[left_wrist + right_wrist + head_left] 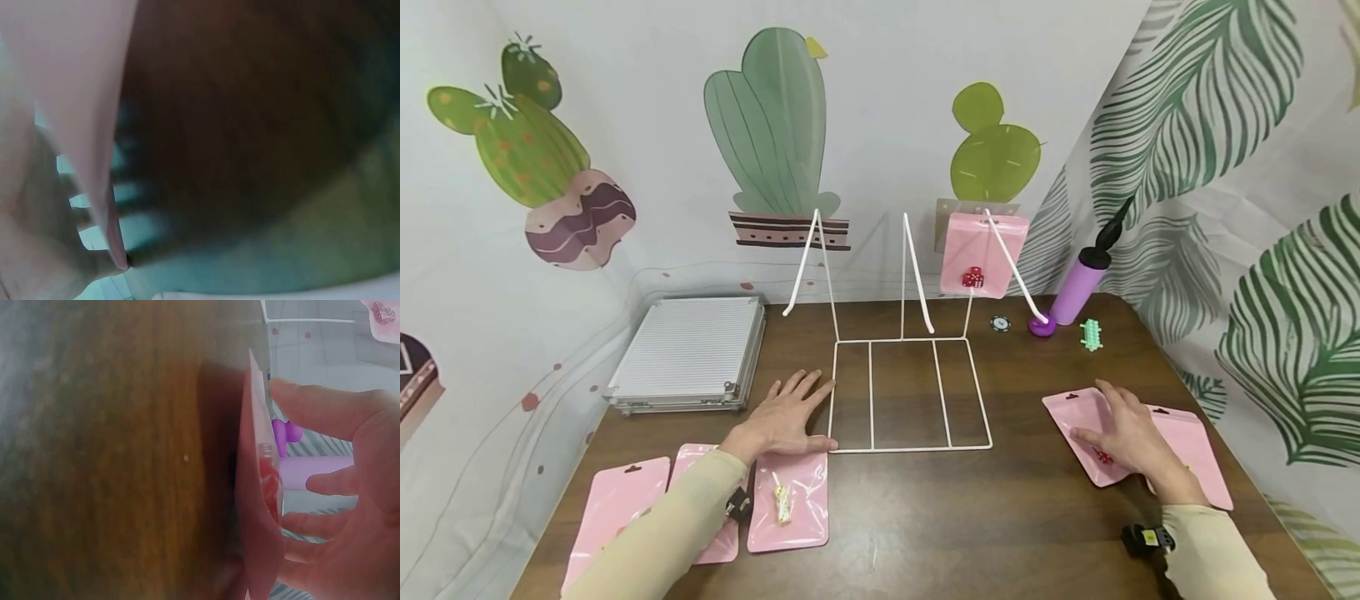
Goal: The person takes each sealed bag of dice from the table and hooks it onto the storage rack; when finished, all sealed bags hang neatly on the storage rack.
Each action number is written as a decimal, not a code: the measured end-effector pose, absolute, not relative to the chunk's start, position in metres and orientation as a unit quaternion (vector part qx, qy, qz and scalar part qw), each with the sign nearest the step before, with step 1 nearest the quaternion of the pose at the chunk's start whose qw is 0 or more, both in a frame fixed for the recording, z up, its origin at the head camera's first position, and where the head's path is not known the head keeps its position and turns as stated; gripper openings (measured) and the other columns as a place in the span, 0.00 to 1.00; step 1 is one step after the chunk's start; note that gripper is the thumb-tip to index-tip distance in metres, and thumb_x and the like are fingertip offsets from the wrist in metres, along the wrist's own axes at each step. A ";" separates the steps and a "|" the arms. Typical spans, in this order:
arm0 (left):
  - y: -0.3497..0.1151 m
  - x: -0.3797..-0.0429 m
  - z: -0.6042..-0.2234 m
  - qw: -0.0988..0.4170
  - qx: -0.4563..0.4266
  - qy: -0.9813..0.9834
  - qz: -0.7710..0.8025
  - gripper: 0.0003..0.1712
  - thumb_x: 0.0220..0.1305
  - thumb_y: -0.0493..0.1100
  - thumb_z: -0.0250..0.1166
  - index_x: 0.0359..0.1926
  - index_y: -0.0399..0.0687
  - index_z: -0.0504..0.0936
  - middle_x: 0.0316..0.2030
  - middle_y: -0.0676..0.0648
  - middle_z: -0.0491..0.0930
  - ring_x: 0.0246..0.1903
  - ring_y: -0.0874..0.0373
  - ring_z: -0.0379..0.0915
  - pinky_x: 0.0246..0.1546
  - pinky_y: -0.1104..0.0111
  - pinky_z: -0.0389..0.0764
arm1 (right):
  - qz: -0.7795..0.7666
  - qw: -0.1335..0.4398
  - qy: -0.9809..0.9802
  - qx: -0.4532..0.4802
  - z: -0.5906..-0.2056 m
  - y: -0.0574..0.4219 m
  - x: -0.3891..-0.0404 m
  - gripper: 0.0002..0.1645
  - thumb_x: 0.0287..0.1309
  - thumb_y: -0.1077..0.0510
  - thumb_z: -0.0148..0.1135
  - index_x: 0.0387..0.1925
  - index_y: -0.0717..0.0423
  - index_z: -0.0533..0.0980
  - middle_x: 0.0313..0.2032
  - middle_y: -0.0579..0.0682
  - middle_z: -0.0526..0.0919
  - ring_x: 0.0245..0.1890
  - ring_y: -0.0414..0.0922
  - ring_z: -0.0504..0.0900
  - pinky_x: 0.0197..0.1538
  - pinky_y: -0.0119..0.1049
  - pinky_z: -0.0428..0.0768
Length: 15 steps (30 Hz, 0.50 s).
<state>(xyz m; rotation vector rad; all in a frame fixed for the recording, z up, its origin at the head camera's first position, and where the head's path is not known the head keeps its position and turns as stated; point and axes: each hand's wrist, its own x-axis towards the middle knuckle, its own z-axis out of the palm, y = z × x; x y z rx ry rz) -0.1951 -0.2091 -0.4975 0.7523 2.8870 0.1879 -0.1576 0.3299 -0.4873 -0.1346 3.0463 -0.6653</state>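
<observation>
My left hand (786, 418) lies with fingers spread at the left side of a white wire display rack (910, 450); its thumb reaches the front left corner. Below that hand is a pink zip bag (805, 525) with a small yellowish item inside. On the right, my right hand (1126, 429) is over another pink bag (1075, 408) holding red dice (1102, 455). The right wrist view shows the fingers (312, 412) extended along this bag (253, 506). A third pink bag (1202, 454) lies partly under the right forearm.
Two more pink bags lie at left, one (628, 492) partly covered by the sleeve. Behind stands a silver case (692, 346). A bag with red dice (985, 250) hangs on the rack's right hook. A purple pump (1078, 287), poker chip (1000, 323) and green toy (1091, 335) are at back right.
</observation>
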 end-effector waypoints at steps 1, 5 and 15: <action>-0.209 -0.195 -0.497 0.076 0.251 0.963 0.063 0.60 0.48 0.79 0.60 0.76 0.57 0.54 0.75 0.40 0.52 0.73 0.37 0.46 0.67 0.36 0.54 | -0.213 0.014 0.976 -0.043 -0.487 0.331 -0.158 0.60 0.45 0.46 0.75 0.68 0.73 0.53 0.59 0.82 0.58 0.57 0.78 0.60 0.56 0.74 0.61; -0.209 -0.195 -0.497 0.077 0.251 0.963 0.063 0.60 0.48 0.79 0.60 0.76 0.57 0.54 0.75 0.40 0.52 0.73 0.37 0.46 0.67 0.36 0.54 | -0.214 0.021 0.976 -0.039 -0.488 0.332 -0.158 0.62 0.43 0.46 0.77 0.68 0.73 0.52 0.59 0.83 0.59 0.57 0.78 0.61 0.56 0.74 0.62; -0.209 -0.195 -0.497 0.078 0.249 0.963 0.063 0.60 0.48 0.79 0.60 0.76 0.57 0.54 0.75 0.40 0.51 0.73 0.37 0.46 0.68 0.36 0.53 | -0.207 0.029 0.977 -0.038 -0.490 0.331 -0.160 0.64 0.41 0.47 0.78 0.68 0.76 0.52 0.57 0.84 0.61 0.56 0.78 0.61 0.57 0.72 0.62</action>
